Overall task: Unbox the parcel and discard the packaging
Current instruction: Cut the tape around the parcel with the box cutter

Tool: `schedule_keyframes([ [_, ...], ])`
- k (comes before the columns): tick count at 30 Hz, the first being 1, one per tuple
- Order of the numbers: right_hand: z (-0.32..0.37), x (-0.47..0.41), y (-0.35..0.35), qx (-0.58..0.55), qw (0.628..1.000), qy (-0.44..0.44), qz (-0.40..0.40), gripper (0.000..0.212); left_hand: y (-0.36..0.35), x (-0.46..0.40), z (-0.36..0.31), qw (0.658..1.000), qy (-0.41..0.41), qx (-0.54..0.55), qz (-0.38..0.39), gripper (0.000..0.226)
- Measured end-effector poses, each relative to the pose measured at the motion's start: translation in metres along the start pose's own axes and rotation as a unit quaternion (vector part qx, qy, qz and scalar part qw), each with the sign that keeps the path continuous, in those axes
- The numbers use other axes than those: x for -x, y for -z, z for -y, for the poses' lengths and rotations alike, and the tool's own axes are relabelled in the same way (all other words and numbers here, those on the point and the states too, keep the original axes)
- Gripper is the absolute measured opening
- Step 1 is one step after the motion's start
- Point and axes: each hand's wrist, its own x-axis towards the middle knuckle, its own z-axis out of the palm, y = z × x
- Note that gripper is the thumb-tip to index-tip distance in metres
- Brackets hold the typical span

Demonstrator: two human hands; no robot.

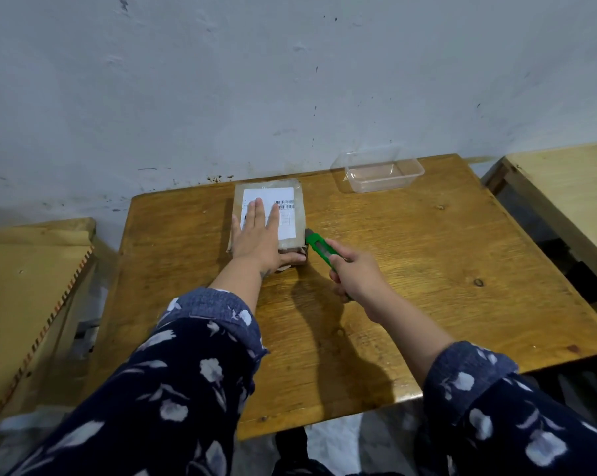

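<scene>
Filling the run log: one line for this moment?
left hand flat on parcel | right hand grips green box cutter, tip at parcel's right edge | parcel sealed

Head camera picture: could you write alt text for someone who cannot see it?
A person's left hand presses flat on a taped parcel with a white shipping label, while the right hand holds a green box cutter at the parcel's right edge. Both lie on a wooden table, with an empty clear plastic container behind.
</scene>
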Motion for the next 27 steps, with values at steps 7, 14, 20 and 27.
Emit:
schedule_keyframes([
  [7, -0.009, 0.012, 0.009, 0.023, 1.000, 0.015, 0.004, 0.039, -0.001, 0.001, 0.001, 1.000, 0.001, 0.010, -0.004, 0.123],
  [14, -0.003, 0.006, 0.021, 0.018, 0.999, 0.038, -0.018, 0.043, -0.002, 0.006, -0.003, 0.999, 0.007, 0.037, -0.030, 0.122],
  [20, 0.016, -0.001, 0.013, 0.048, 0.997, 0.065, 0.018, 0.055, 0.006, 0.016, 0.020, 0.994, -0.064, 0.077, -0.051, 0.111],
  [27, 0.037, -0.018, 0.007, 0.247, 0.957, 0.151, 0.015, 0.032, -0.012, 0.033, 0.061, 0.981, -0.060, 0.151, -0.103, 0.094],
])
